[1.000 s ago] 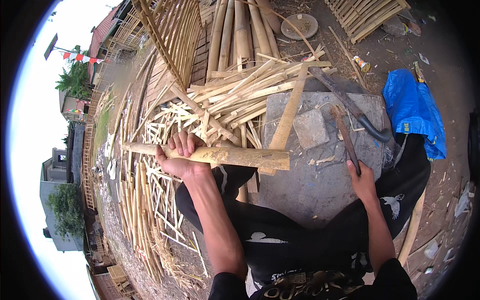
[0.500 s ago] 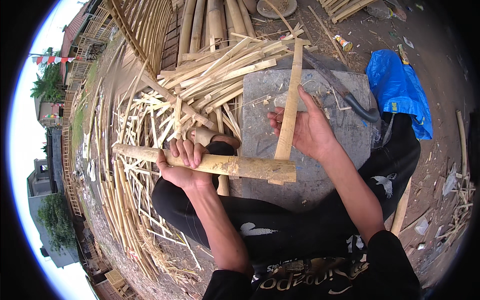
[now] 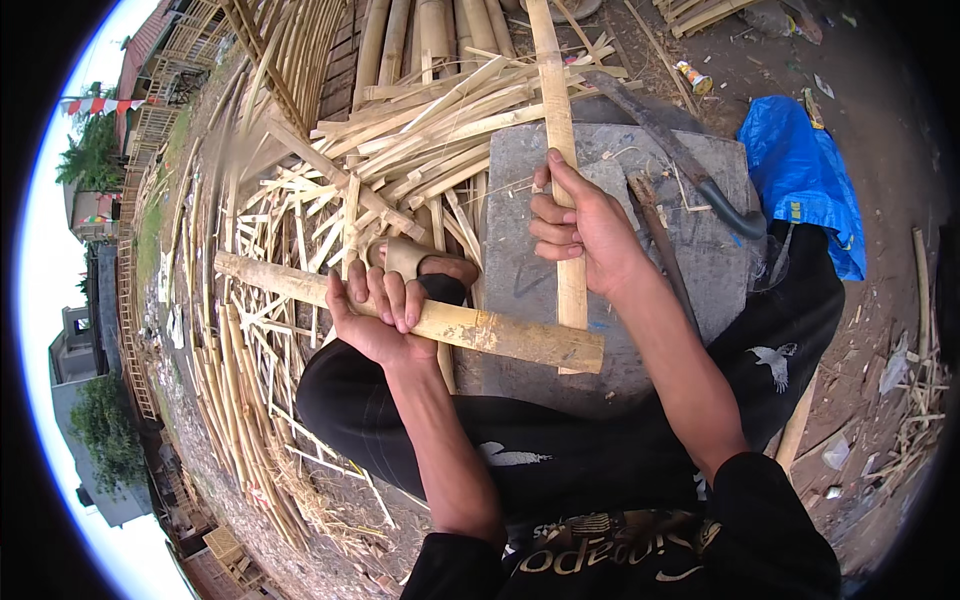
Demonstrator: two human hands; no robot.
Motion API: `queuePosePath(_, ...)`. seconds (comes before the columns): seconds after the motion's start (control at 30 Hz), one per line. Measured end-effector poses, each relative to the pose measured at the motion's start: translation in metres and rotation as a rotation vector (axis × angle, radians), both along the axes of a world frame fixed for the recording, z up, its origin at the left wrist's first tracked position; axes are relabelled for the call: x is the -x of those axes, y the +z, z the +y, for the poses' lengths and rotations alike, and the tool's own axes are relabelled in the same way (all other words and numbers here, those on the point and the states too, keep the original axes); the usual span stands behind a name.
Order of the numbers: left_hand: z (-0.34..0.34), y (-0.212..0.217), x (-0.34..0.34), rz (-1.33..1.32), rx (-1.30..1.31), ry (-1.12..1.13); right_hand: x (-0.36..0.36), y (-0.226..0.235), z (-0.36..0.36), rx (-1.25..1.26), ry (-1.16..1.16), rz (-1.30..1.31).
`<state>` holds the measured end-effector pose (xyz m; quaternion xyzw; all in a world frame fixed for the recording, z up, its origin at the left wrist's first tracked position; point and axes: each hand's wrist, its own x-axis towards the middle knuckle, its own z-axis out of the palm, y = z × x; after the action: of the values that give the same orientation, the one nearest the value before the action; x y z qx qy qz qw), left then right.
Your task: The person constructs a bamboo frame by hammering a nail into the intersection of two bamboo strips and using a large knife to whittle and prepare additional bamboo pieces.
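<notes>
My left hand point(image 3: 380, 315) is closed around a wide split bamboo slat point(image 3: 500, 333), which slants across above my lap. Its right end crosses over the lower end of a narrower bamboo strip point(image 3: 553, 85). My right hand point(image 3: 585, 232) grips that strip round its middle, thumb along its face, and the strip points away from me. Beneath both pieces lies a grey worn board point(image 3: 520, 260). A long knife with a dark curved handle point(image 3: 728, 208) rests at the board's far right. Beside my right forearm a rusty brown bar point(image 3: 655, 225) lies on the board, partly hidden.
A heap of split bamboo strips point(image 3: 440, 130) spreads beyond and left of the board, with thick bamboo poles point(image 3: 430, 40) behind. My sandalled foot point(image 3: 405, 258) is beside the heap. A blue bag point(image 3: 800, 180) sits at the right. Longer bamboo pieces point(image 3: 250, 420) lie at the left.
My right hand has closed around the narrow strip, having been open beside it. That strip now reaches farther away and left. The wide slat's right end has tilted slightly nearer me.
</notes>
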<state>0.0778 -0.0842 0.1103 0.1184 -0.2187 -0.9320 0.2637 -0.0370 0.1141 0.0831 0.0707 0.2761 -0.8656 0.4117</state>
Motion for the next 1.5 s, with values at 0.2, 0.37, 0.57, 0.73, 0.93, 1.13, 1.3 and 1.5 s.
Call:
queuePosePath(0.2, 0.008, -0.033, 0.020, 0.088, 0.008, 0.073, 0.037, -0.018, 0.012, 0.003, -0.172, 0.051)
queuePosePath(0.37, 0.023, -0.105, 0.056, 0.135, -0.058, 0.149, 0.086, -0.034, 0.020, -0.611, -0.028, 0.478)
queuePosePath(0.57, 0.041, -0.128, 0.094, 0.221, -0.143, 0.254, 0.106, -0.041, 0.077, -1.331, 0.046, 0.955)
queuePosePath(0.73, 0.044, -0.146, 0.077, 0.336, -0.200, 0.340, 0.028, -0.037, 0.093, -1.238, 0.026, 1.048)
queuePosePath(0.93, 0.036, -0.161, 0.058, 0.341, -0.139, 0.356, -0.005, -0.054, 0.082, -1.399, -0.124, 1.218)
queuePosePath(1.13, 0.030, -0.172, 0.060, 0.204, -0.057, 0.199, -0.007, -0.044, 0.075, -1.521, -0.124, 1.305)
queuePosePath(1.3, 0.040, -0.131, 0.028, -0.683, -0.033, 0.057, -0.012, -0.044, 0.062, -1.586, -0.069, 1.291)
queuePosePath(1.5, 0.049, -0.022, 0.043, -1.229, 1.516, -0.177, -0.010, -0.049, 0.079, -1.602, -0.075, 1.278)
